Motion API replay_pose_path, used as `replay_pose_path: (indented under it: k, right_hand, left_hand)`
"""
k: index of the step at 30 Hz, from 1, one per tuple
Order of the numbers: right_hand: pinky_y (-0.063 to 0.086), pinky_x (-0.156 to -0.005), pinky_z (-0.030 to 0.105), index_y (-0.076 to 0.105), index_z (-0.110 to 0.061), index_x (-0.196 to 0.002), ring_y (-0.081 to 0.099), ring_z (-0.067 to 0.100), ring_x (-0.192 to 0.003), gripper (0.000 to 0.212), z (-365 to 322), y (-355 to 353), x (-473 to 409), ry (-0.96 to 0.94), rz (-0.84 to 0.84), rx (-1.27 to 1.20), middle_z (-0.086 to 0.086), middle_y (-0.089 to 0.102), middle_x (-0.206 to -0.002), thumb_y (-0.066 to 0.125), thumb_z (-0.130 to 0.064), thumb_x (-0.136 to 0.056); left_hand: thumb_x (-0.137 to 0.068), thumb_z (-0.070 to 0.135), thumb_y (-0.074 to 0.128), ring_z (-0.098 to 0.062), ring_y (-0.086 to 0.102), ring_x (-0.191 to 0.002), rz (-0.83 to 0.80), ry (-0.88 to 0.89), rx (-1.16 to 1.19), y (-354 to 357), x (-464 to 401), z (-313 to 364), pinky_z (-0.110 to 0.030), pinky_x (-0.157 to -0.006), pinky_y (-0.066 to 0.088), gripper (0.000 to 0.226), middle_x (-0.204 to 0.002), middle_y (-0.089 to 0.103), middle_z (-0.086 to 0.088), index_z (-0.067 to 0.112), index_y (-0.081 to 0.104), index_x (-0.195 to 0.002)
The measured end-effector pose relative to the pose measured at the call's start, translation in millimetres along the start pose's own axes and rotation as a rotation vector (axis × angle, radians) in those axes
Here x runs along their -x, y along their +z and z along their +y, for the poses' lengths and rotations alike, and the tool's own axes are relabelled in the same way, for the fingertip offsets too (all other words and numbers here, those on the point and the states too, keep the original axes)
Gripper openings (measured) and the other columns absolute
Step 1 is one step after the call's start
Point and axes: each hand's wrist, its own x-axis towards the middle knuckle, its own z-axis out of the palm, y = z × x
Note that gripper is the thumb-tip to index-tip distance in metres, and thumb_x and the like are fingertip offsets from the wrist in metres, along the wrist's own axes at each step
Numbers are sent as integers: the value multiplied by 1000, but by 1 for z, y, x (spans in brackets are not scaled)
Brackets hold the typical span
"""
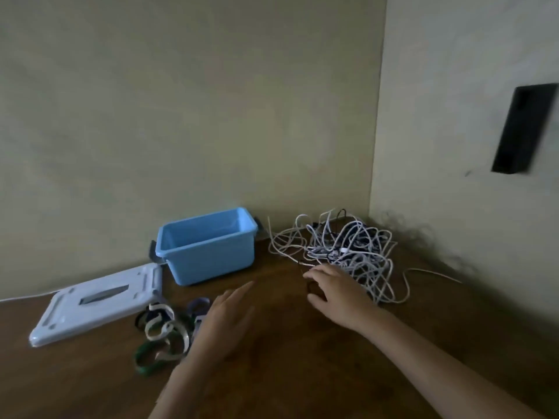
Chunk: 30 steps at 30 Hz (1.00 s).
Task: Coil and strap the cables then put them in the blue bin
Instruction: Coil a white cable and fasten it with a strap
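One blue bin [208, 252], one lid [96, 303], perhaps six straps [160, 331]

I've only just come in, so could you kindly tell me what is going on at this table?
A person is starting to sort a tangled pile of cables in the corner of the table. The right hand reaches to the pile's near edge; whether it holds a cable yet is unclear. The left hand hovers open beside a heap of straps. The blue bin stands empty, its lid lying beside it. Nothing looks coiled yet.

Bin [208, 252] stood behind straps [160, 331]; lid [96, 303] lay left of both, cables [348, 252] right, all on table [302, 373].
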Motion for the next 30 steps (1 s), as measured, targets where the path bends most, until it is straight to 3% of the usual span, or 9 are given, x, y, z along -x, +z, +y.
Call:
replay_pose_path:
  k: [3,9,12,14,16,21,27,30]
  right_hand:
    - [38,-112,34,43,-27,-149,38,15,-140,49,18,-3,23,86,4,82,-8,42,-148,54,-39,-103]
    - [43,-102,28,45,-30,-145,46,13,-131,46,37,2,54,194,54,104,-9,46,-140,57,-40,-101]
    - [46,-91,24,58,-33,-122,54,7,-114,23,36,9,58,224,93,94,-15,55,-119,61,-38,-99]
    - [45,-82,20,60,-36,-98,55,2,-95,4,37,10,57,215,129,101,-21,56,-95,64,-34,-98]
    - [43,-76,18,59,-37,-91,55,-1,-81,11,34,12,53,220,151,89,-20,56,-79,68,-34,-96]
    - [43,-68,19,61,-35,-104,56,-2,-78,19,34,22,48,218,165,12,-17,60,-82,74,-33,-91]
    - [39,-85,25,51,-36,-92,45,6,-95,15,36,27,45,134,199,162,-18,47,-93,65,-40,-95]
    - [36,-83,26,48,-34,-91,44,7,-94,17,35,25,45,104,237,140,-18,47,-94,62,-40,-97]
  left_hand:
    - [-97,34,57,-10,48,-132,-39,104,72,8,11,-3,-33,-111,41,53,-147,49,9,38,40,-148]
    - [-97,37,58,1,53,-116,-126,145,92,12,22,-4,-24,-103,45,52,-124,53,24,52,35,-141]
    - [-97,38,57,5,56,-105,-181,139,98,8,20,-9,-16,-90,45,50,-116,57,23,45,40,-143]
    - [-97,39,56,4,56,-104,-165,150,80,7,19,-8,-17,-90,47,48,-116,57,23,44,41,-142]
    - [-98,41,55,2,55,-105,-140,178,42,7,23,-7,-20,-94,48,48,-117,56,24,44,41,-144]
    - [-99,42,53,4,52,-109,-143,251,9,12,30,-3,-18,-92,46,51,-123,53,24,46,34,-146]
    - [-98,44,53,5,52,-107,-140,264,-17,16,30,-4,-22,-93,50,51,-118,53,25,47,35,-146]
    - [-98,44,52,6,52,-106,-137,265,-20,15,32,-4,-21,-93,50,51,-119,53,24,46,34,-146]
